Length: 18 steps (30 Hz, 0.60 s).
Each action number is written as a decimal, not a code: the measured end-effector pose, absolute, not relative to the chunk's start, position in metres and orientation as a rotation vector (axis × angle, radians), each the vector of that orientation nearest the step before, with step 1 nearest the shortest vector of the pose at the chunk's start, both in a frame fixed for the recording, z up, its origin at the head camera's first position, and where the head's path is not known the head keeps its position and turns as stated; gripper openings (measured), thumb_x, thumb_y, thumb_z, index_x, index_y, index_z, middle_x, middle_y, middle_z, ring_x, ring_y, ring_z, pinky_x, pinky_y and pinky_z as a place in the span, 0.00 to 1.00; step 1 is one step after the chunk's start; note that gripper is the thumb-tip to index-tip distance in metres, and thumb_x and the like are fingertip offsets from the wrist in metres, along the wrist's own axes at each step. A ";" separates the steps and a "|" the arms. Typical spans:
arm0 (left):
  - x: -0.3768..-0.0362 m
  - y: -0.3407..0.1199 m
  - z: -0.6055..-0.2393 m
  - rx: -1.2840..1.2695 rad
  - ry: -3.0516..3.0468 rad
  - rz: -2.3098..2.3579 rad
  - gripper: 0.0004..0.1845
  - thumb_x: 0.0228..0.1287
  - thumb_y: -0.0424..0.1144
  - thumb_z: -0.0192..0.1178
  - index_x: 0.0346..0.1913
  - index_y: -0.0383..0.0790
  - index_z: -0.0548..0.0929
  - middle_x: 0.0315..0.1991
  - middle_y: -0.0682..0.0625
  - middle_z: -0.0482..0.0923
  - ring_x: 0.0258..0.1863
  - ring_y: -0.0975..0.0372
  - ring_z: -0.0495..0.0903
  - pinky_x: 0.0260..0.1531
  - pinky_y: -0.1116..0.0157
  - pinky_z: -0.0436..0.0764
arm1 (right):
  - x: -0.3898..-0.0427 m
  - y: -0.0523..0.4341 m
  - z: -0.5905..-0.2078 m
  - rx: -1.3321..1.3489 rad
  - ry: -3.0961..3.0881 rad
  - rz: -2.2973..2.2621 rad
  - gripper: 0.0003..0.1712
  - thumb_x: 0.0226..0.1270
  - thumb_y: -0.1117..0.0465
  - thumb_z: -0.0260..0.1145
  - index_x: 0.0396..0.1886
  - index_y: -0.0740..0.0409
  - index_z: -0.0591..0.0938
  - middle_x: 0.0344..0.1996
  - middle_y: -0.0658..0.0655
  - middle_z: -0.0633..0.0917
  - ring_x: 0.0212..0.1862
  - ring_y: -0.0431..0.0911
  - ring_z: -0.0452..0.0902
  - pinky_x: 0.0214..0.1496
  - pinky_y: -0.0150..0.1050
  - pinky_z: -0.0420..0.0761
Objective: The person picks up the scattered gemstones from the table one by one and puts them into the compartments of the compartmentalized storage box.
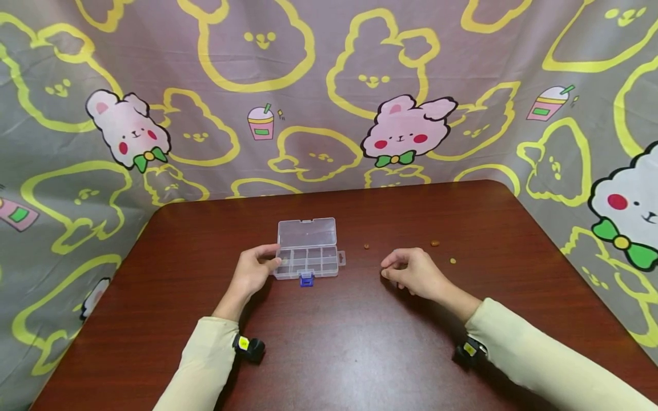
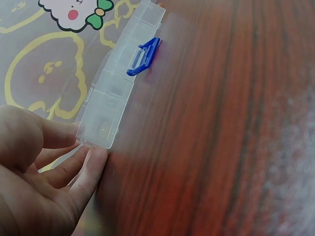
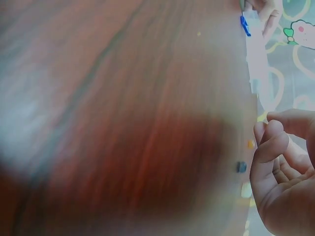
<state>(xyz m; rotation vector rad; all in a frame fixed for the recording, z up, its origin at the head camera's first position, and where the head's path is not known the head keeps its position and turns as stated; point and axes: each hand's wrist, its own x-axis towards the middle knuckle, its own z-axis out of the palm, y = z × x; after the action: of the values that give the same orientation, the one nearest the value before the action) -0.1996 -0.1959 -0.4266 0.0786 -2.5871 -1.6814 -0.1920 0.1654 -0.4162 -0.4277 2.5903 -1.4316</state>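
I had the clear plastic box (image 1: 307,264) on the bench (image 1: 329,354), a little left of the middle, with its lid (image 1: 307,232) swung open toward the backdrop (image 1: 308,57) and its blue latch (image 1: 306,280) on the near edge. Dividers split it into two rows of four compartments, and a small tab (image 1: 342,258) stuck out from its right end. The left grip (image 1: 253,269) held the box by its left end, thumb and fingers pinching the corner; on the left wrist feed I made out something faintly yellowish through the wall of the end compartment, too hazy to identify. The right grip (image 1: 417,275) was over the bench, well apart from the box, its fingers curled and the tips drawn narrow. I could not tell whether anything sat between those tips. Three small bits lay on that side: a reddish-brown piece (image 1: 366,246) between the box and the right grip, a brown piece (image 1: 435,243) just beyond the knuckles, and a yellow piece (image 1: 453,261) farther right. My right wrist feed was blurred, but it showed orange, dark and pale spots near the curled fingers. Each wrist carried a black camera (image 1: 253,349) by a pale sleeve (image 1: 205,357).
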 end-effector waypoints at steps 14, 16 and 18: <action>-0.200 -0.196 -0.426 0.076 -2.581 -1.671 0.18 0.64 0.22 0.62 0.57 0.24 0.81 0.52 0.31 0.81 0.30 0.64 0.78 0.28 0.74 0.76 | -0.202 0.129 -0.410 -0.441 2.561 -1.451 0.04 0.61 0.67 0.72 0.36 0.58 0.86 0.25 0.51 0.85 0.17 0.53 0.77 0.12 0.38 0.73; -0.200 -0.196 -0.426 0.077 -2.582 -1.673 0.18 0.64 0.22 0.62 0.57 0.24 0.81 0.52 0.31 0.81 0.30 0.64 0.78 0.28 0.74 0.76 | -0.204 0.126 -0.410 -0.445 2.553 -1.457 0.05 0.61 0.66 0.72 0.36 0.58 0.86 0.25 0.51 0.85 0.17 0.53 0.77 0.12 0.38 0.73; -0.200 -0.196 -0.425 0.076 -2.582 -1.676 0.18 0.64 0.22 0.62 0.57 0.24 0.81 0.52 0.31 0.81 0.31 0.64 0.79 0.28 0.74 0.76 | -0.205 0.121 -0.408 -0.449 2.539 -1.467 0.05 0.61 0.66 0.72 0.37 0.59 0.86 0.25 0.53 0.85 0.18 0.54 0.77 0.12 0.37 0.73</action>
<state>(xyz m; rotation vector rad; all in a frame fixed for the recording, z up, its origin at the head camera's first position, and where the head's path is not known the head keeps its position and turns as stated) -0.1996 -0.1960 -0.4252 0.0756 -2.5819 -1.6757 -0.2054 0.1214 -0.4083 -0.4490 2.5387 -1.4674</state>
